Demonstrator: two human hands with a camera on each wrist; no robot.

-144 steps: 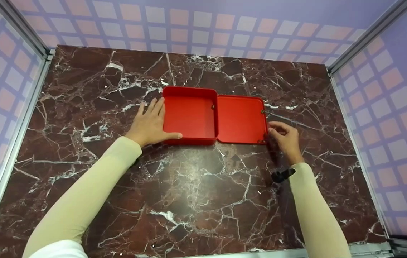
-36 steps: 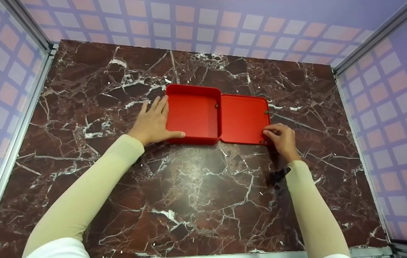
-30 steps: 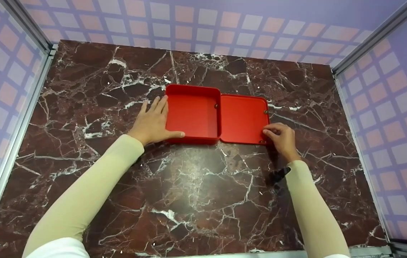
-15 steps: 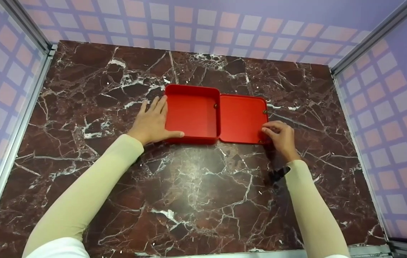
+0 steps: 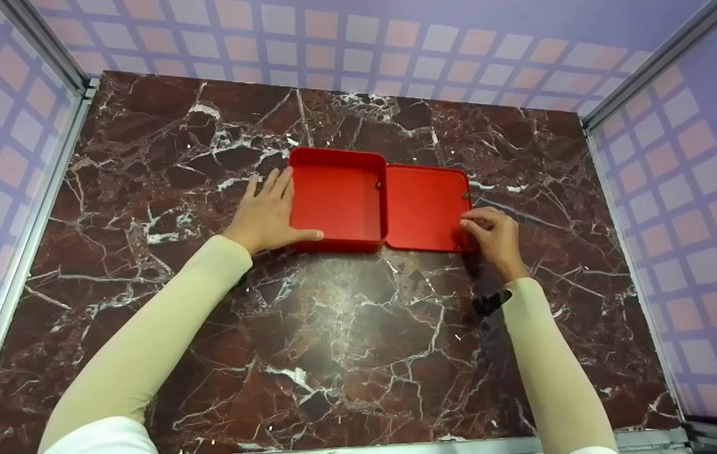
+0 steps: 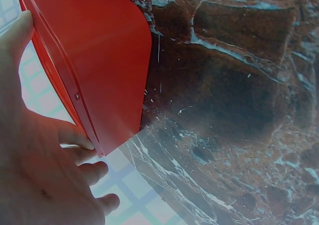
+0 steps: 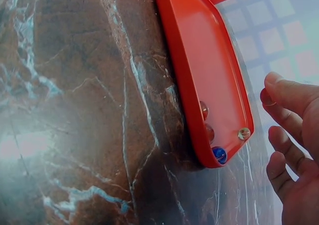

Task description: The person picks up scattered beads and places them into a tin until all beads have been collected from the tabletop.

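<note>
The red hinged box [image 5: 336,243] lies with its lid [image 5: 424,208] folded flat to the right. My left hand [image 5: 263,217] rests against the box's left end, fingers straight, thumb along the front wall. My right hand [image 5: 495,233] is over the lid's right edge, with thumb and forefinger tips together. In the right wrist view they pinch a small round reddish thing, seemingly a marble [image 7: 268,97]. Inside the lid lie a blue marble [image 7: 219,155], a clear marble [image 7: 243,133] and reddish marbles [image 7: 204,110].
Dark red marbled tabletop [image 5: 345,353] surrounds the box. Checked panels [image 5: 358,50] stand at the back and both sides, joined by metal rails [image 5: 648,63]. On the box's inner right wall sits a small round dark spot [image 5: 378,185]. A black band [image 5: 490,304] is at the right wrist.
Since the oldest frame, my right hand has moved from beside the lid to over its right edge. It has shifted only slightly in the last second. The left hand stays put.
</note>
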